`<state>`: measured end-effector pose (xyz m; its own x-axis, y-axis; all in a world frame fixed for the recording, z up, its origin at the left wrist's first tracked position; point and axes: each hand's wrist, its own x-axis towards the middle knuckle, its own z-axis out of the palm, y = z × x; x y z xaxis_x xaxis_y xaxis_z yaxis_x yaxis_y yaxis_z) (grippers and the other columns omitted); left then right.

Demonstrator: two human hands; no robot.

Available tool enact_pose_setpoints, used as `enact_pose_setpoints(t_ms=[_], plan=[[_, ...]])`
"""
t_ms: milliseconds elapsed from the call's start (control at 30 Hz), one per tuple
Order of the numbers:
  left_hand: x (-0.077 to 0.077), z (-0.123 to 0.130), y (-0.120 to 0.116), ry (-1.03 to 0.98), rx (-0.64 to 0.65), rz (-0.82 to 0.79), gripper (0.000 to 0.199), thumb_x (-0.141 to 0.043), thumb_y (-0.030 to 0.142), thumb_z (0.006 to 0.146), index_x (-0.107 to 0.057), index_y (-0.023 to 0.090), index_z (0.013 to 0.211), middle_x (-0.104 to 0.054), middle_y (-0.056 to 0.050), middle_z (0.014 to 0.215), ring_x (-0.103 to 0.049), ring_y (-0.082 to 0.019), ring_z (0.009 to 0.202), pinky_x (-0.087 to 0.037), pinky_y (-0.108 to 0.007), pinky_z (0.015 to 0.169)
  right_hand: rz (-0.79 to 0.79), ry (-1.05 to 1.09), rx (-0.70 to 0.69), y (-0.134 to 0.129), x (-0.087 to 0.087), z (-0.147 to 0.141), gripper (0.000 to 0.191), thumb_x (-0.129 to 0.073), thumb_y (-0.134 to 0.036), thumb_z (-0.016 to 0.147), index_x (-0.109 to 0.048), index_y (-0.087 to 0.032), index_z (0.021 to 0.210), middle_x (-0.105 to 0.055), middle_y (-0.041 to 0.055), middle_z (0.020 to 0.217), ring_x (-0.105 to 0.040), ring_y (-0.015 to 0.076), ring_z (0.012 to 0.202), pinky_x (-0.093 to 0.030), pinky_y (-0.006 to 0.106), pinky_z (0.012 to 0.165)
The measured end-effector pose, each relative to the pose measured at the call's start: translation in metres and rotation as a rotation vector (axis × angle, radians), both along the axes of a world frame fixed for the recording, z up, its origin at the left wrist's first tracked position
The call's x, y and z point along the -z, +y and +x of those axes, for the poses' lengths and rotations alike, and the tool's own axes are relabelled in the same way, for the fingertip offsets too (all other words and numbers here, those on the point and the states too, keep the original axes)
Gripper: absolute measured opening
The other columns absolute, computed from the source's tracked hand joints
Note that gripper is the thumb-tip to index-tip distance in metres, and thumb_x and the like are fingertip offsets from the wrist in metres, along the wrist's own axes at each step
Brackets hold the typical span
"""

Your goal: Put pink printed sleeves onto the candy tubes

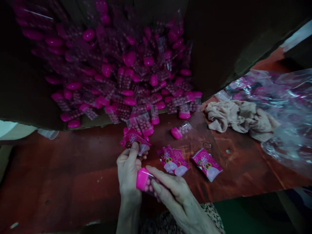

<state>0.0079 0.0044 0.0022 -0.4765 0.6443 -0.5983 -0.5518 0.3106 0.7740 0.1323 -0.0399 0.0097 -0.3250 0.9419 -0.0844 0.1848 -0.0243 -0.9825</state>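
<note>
My left hand (129, 169) is closed around a pink printed sleeve (131, 138), thumb pressed on its face. Between the fingers and thumb of my right hand (173, 195) is a small clear candy box (144, 180) with a bright pink cap and round pink candies inside. The cap points toward my left wrist and lies close beside it. To the right on the table lie a few overlapping pink printed sleeves (172, 161) and a separate stack of sleeves (207, 164). Another candy box (181, 130) lies on its side just beyond them.
A large cardboard box (219, 48) on its side spills a heap of pink-capped candy boxes (130, 92) onto the reddish table (73, 182). At right lie a crumpled beige cloth (241, 118) and a big clear plastic bag (292, 123). A small clear cup (48, 133) lies at left.
</note>
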Motion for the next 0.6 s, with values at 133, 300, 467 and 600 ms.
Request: enact_pose_setpoints(t_ms=[133,300,467,600], plan=[[-0.002,0.003,-0.008,-0.013,-0.034,-0.048,0.029,-0.081,0.034,0.053,-0.062,0.013,0.055,-0.064,-0.002,0.054,-0.061,-0.014,0.054,-0.046,-0.023,0.053,0.061,-0.039,-0.003,-0.003,-0.001,-0.003,0.035,-0.047,-0.025,0.091,-0.056,-0.028,0.124,-0.069,0.0057,0.108,-0.066,0.0183,0.093,-0.054,0.031,0.082],[0.006,0.007,-0.006,-0.082,-0.007,0.031,0.027,-0.079,0.033,0.057,-0.06,0.014,0.057,-0.061,0.001,0.053,-0.057,-0.009,0.05,-0.046,-0.019,0.053,-0.016,-0.069,0.018,-0.006,0.005,0.0,0.033,-0.043,-0.029,0.093,-0.059,-0.027,0.121,-0.071,0.0037,0.091,-0.066,0.0142,0.073,-0.056,0.026,0.069],[-0.001,0.014,-0.012,-0.1,0.106,-0.047,0.033,-0.079,0.036,0.056,-0.054,0.015,0.054,-0.052,0.006,0.043,-0.043,-0.006,0.031,-0.031,-0.017,0.031,-0.071,-0.107,0.031,-0.012,0.003,0.009,0.033,-0.045,-0.031,0.092,-0.06,-0.027,0.12,-0.07,0.0035,0.082,-0.062,0.0133,0.063,-0.054,0.028,0.066],[-0.009,0.016,-0.027,-0.148,0.181,-0.134,0.037,-0.079,0.04,0.055,-0.048,0.019,0.055,-0.035,0.012,0.031,-0.035,-0.006,0.021,-0.028,-0.018,0.028,-0.091,-0.05,0.017,-0.017,-0.002,0.011,0.032,-0.046,-0.027,0.091,-0.059,-0.03,0.12,-0.07,0.0021,0.087,-0.064,0.0136,0.071,-0.053,0.024,0.065]])
